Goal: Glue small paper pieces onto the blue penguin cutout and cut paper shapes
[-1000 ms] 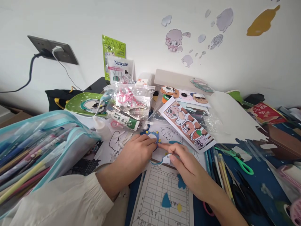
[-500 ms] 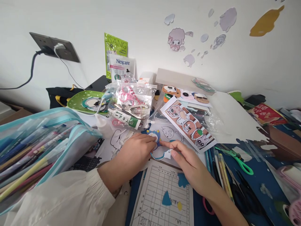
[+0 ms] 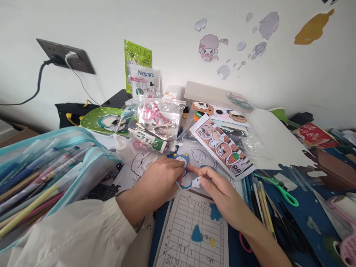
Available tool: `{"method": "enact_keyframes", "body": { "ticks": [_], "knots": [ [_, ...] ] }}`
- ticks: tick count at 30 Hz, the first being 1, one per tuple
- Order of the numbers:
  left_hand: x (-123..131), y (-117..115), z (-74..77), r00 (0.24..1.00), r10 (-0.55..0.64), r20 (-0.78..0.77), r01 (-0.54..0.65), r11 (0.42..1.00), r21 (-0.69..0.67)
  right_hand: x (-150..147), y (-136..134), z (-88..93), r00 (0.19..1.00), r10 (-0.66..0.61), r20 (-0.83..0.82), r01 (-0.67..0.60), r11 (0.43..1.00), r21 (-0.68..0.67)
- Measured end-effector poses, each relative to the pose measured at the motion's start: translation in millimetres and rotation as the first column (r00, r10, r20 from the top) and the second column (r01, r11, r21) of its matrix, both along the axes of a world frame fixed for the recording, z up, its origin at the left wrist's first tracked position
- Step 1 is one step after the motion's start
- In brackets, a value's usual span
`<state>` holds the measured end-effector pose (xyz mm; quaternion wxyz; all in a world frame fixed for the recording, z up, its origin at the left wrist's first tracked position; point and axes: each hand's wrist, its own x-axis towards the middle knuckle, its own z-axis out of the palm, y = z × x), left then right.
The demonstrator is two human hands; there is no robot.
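My left hand (image 3: pixel 161 176) is closed, its fingers pressed together on the left side of a small blue cartoon cutout (image 3: pixel 183 159) with a white middle and yellow bits. Parts of the cutout are hidden under those fingers. The tip of my right index finger touches the cutout's right edge; my right hand (image 3: pixel 222 189) has its thumb apart from that finger and grips nothing visible. A thin blue curved strip (image 3: pixel 185 186) curls just below, between both hands. Under them lie white sheets with line drawings (image 3: pixel 198 156).
A gridded sheet (image 3: pixel 189 226) with blue and yellow scraps lies in front. To the left is a clear pencil bag (image 3: pixel 91 142). Clear pouches (image 3: pixel 158 115) stand behind, with a glue bottle (image 3: pixel 122 146) nearby. A printed card (image 3: pixel 222 146), green-handled scissors (image 3: pixel 286 194) and pens (image 3: pixel 263 204) are rightward.
The blue curved strip has shifted slightly, and my right thumb has moved a little to the left. Both hands otherwise stay at the cutout.
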<state>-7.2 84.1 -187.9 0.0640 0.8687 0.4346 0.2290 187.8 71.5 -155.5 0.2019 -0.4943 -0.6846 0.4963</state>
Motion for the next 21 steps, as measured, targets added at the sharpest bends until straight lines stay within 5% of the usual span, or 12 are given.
{"method": "enact_keyframes", "body": {
  "ticks": [21],
  "knots": [
    [-3.8, 0.0, 7.8, 0.968, -0.094, -0.231, 0.102, 0.994, 0.026, 4.4, -1.7, -3.9, 0.999, -0.018, 0.034, 0.017, 0.999, 0.038]
  ]
}}
